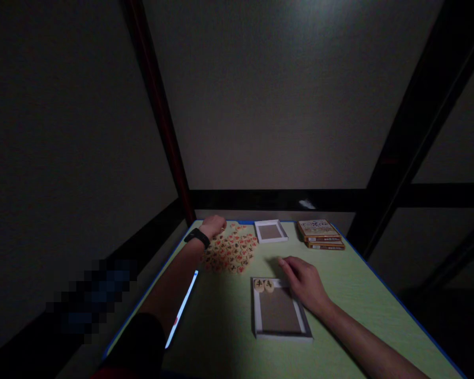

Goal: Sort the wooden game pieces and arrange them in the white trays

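Observation:
A spread of round xiangqi pieces with red and black characters lies on the table's left part. At its far left edge is my left hand, a dark watch on the wrist. Its fingers curl down beside the pieces, and what they may hold is hidden. Closer to me lies a shallow open box, with two black-marked pieces side by side in its far left corner. My right hand hovers over the box's far right corner, thumb and fingers drawn together; I cannot make out anything between them.
Another shallow white box part lies at the back of the green table. Stacked game boxes stand at the back right. A phone or tablet with a lit screen lies by my left forearm. Walls rise behind and on the left.

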Demonstrator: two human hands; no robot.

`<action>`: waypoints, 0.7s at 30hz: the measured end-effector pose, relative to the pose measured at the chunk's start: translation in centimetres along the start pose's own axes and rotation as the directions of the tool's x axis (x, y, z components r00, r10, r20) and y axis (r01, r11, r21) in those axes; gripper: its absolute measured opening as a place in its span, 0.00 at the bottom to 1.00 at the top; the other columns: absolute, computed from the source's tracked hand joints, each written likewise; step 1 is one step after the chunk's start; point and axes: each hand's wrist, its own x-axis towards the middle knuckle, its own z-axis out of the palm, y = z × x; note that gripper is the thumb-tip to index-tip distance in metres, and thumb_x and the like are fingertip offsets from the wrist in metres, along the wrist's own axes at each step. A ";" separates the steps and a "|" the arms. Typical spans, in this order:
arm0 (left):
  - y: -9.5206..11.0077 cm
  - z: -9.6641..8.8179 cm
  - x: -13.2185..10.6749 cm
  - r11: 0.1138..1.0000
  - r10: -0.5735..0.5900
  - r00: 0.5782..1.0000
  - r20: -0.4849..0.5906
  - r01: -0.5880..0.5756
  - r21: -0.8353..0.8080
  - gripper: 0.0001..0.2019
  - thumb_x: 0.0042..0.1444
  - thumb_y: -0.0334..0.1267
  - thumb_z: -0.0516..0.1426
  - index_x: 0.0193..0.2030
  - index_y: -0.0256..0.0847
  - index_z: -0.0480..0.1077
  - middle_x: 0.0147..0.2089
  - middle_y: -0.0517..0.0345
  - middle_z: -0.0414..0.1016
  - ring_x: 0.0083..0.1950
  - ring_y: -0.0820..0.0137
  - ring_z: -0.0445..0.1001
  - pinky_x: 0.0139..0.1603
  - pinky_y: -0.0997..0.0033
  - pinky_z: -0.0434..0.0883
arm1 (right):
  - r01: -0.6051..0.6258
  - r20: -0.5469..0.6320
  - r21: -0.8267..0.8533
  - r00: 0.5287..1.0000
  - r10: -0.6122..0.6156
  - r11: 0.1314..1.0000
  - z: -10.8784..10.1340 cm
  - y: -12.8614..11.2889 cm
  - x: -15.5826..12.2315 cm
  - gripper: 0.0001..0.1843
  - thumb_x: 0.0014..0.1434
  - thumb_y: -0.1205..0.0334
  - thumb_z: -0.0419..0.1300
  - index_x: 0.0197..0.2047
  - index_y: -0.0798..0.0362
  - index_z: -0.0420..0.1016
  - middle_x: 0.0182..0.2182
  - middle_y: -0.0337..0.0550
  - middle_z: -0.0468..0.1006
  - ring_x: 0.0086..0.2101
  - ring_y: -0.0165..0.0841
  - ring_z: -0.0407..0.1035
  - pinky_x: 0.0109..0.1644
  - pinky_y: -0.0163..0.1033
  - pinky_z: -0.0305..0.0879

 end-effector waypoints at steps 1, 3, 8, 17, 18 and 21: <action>0.1 0.2 0.2 1.000 0.000 1.000 0.013 0.000 0.013 0.14 0.54 0.28 0.59 0.46 0.44 0.79 0.52 0.45 0.79 0.54 0.60 0.77 0.53 0.67 0.71 | 0.003 0.002 0.000 1.000 -0.003 1.000 0.1 0.0 0.0 0.28 0.69 0.43 0.45 0.31 0.52 0.76 0.25 0.43 0.77 0.27 0.36 0.72 0.35 0.38 0.66; 0.1 0.5 0.4 0.999 0.001 0.999 0.032 -0.002 0.034 0.16 0.53 0.27 0.59 0.47 0.43 0.78 0.53 0.43 0.79 0.54 0.59 0.77 0.52 0.67 0.72 | 0.008 0.007 -0.001 1.000 -0.008 1.000 0.1 0.1 0.0 0.27 0.69 0.44 0.46 0.31 0.52 0.76 0.24 0.42 0.77 0.26 0.35 0.72 0.35 0.38 0.66; 0.1 0.7 0.4 0.998 0.007 0.999 0.034 -0.009 0.064 0.14 0.55 0.26 0.57 0.46 0.38 0.78 0.51 0.38 0.78 0.54 0.57 0.77 0.52 0.66 0.71 | 0.015 0.003 -0.002 1.000 -0.015 1.000 -0.1 -0.2 0.0 0.27 0.69 0.45 0.46 0.30 0.52 0.76 0.24 0.42 0.77 0.26 0.35 0.71 0.34 0.37 0.65; -0.3 1.0 0.3 0.999 0.010 0.999 0.043 -0.012 0.052 0.11 0.58 0.31 0.58 0.46 0.36 0.76 0.51 0.38 0.78 0.53 0.59 0.77 0.50 0.69 0.71 | 0.014 0.019 0.000 1.000 -0.014 1.000 0.0 0.0 0.0 0.25 0.69 0.47 0.47 0.31 0.52 0.76 0.25 0.42 0.78 0.27 0.35 0.73 0.33 0.36 0.64; -0.3 1.0 0.3 0.999 0.010 0.999 0.040 -0.012 0.050 0.11 0.58 0.32 0.57 0.47 0.36 0.76 0.52 0.38 0.78 0.53 0.59 0.77 0.50 0.69 0.71 | 0.014 0.022 0.001 1.000 -0.014 1.000 0.1 0.0 0.0 0.25 0.69 0.47 0.47 0.31 0.52 0.76 0.25 0.42 0.78 0.27 0.35 0.72 0.33 0.37 0.64; 0.0 1.1 0.4 0.999 0.017 1.000 0.021 -0.017 0.035 0.12 0.61 0.34 0.55 0.47 0.34 0.75 0.54 0.36 0.76 0.55 0.58 0.76 0.51 0.68 0.70 | 0.007 0.030 0.003 1.000 -0.008 1.000 0.1 0.0 0.0 0.25 0.69 0.47 0.47 0.31 0.52 0.76 0.25 0.42 0.78 0.27 0.35 0.72 0.34 0.37 0.64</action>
